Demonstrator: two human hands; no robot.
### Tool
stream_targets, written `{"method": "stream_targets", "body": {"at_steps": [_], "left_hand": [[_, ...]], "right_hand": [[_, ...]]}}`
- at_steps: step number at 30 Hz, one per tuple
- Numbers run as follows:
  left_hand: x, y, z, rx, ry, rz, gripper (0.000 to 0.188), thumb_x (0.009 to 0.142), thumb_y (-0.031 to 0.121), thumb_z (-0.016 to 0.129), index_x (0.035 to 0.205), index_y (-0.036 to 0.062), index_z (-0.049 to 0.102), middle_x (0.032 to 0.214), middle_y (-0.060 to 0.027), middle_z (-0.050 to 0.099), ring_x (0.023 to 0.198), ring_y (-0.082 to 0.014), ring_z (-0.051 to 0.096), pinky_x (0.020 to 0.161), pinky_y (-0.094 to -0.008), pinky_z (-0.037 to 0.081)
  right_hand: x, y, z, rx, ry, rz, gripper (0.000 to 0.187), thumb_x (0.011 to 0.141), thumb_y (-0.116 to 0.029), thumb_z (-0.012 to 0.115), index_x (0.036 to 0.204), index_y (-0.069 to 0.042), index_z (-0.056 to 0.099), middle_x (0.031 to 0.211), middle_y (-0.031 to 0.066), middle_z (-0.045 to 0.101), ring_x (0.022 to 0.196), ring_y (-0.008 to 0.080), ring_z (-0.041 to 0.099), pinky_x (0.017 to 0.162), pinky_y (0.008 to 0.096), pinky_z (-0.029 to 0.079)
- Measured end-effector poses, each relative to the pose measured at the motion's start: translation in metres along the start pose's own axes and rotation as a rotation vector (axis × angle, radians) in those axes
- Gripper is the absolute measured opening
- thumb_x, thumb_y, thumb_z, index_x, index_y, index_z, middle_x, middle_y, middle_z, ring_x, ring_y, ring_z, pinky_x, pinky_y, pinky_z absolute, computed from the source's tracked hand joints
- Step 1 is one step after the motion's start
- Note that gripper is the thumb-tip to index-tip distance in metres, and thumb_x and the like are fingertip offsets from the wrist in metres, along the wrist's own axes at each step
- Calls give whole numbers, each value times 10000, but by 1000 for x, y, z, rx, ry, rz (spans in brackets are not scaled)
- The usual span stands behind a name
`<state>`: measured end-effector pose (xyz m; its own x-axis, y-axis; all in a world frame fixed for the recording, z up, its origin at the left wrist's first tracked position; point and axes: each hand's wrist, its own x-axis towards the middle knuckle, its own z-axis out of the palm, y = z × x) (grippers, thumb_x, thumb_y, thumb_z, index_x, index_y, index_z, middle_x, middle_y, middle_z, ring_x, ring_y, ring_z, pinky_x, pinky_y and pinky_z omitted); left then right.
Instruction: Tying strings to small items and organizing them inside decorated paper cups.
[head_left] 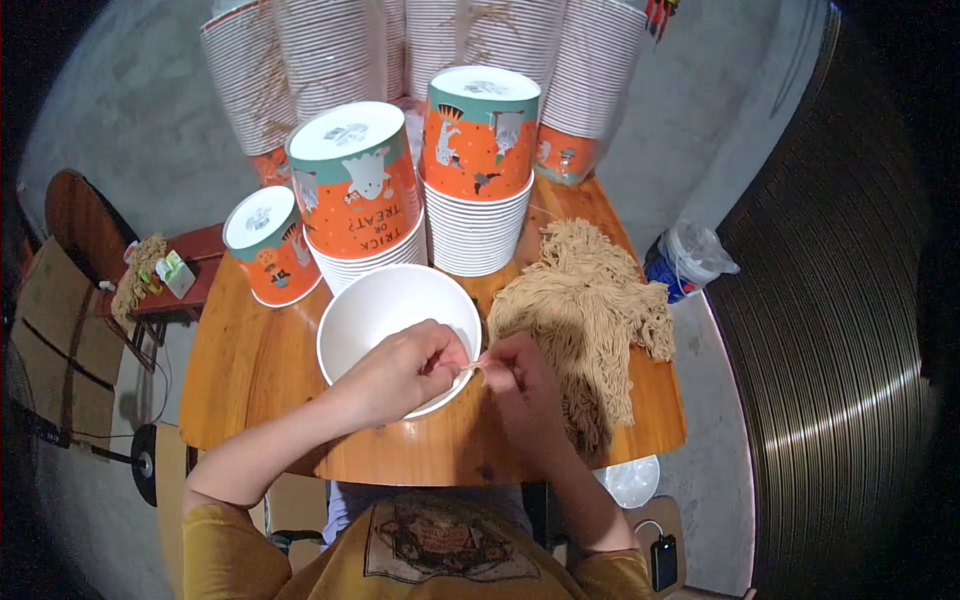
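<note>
A paper bucket (pixel 365 300) with a white inside stands mouth up at the table's near side. Over its right rim, my left hand (pixel 395 375) and my right hand (pixel 522 395) meet, both with pinched fingers. Between the fingertips runs a short tan piece of cord (pixel 470 367), held from both sides. My left wrist crosses the bucket's near rim. The cord's lower part and whether it goes through the rim are hidden by the fingers. Beside my right hand lies a large loose heap of tan cords (pixel 580 300), spread toward the table's right edge.
Behind the bucket stand two upside-down stacks of orange and green printed buckets (pixel 355 190) (pixel 480 150). A single upside-down bucket (pixel 268 255) is at left. Tall wrapped stacks (pixel 335 60) line the wooden table's (pixel 250 380) far side. A white pail (pixel 692 255) stands right of it.
</note>
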<state>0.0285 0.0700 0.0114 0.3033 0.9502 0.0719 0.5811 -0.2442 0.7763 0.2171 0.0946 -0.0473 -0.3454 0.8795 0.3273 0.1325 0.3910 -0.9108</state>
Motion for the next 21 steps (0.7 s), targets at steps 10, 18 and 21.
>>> {"method": "stream_targets", "body": {"at_steps": [10,18,21], "left_hand": [[-1,0,3,-33,9,5,119,854,100,579,919,0,575,831,-121,582,775,-240,586,712,-337,470],[-2,6,0,-45,-14,-64,133,863,118,581,929,2,575,812,-115,579,748,-232,574,696,-341,467],[-2,5,-1,-31,-5,-11,128,863,118,577,914,2,573,824,-122,570,756,-247,571,700,-351,463]], "right_hand": [[1,-13,-2,-408,21,-334,228,834,-158,661,1023,-56,583,807,56,511,683,186,545,610,292,437],[1,-21,-4,-489,83,-429,210,791,-145,704,949,-64,591,783,90,525,650,264,579,548,374,466],[0,-24,-8,-592,81,-429,187,779,-142,703,901,-76,578,791,87,533,644,288,591,532,391,478]]}}
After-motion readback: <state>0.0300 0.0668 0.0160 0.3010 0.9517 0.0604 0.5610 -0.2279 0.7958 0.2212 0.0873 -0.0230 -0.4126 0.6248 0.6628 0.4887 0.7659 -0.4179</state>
